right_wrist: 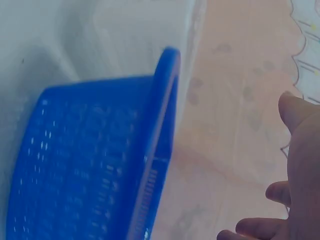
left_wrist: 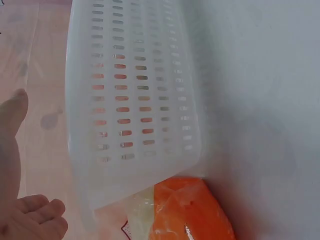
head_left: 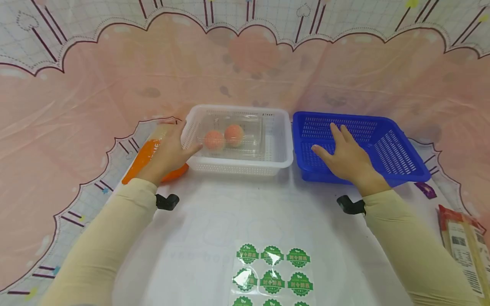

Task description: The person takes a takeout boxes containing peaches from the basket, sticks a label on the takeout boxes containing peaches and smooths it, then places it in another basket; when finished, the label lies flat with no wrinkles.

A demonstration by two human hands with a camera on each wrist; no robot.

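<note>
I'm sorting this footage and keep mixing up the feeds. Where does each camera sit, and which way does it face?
Head: worn on the head, facing forward and down at the white basket, blue basket and sticker sheet; left hand, right hand and sleeves show.
Left wrist: on that wrist, facing the white basket's side and the orange bag; part of the left hand shows.
Right wrist: on that wrist, facing the blue basket; part of the right hand shows.
Shared: head and left wrist both show the white basket.

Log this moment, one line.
left hand: open, by white basket; right hand: open, by blue basket; clear box with fruits: in white basket
</note>
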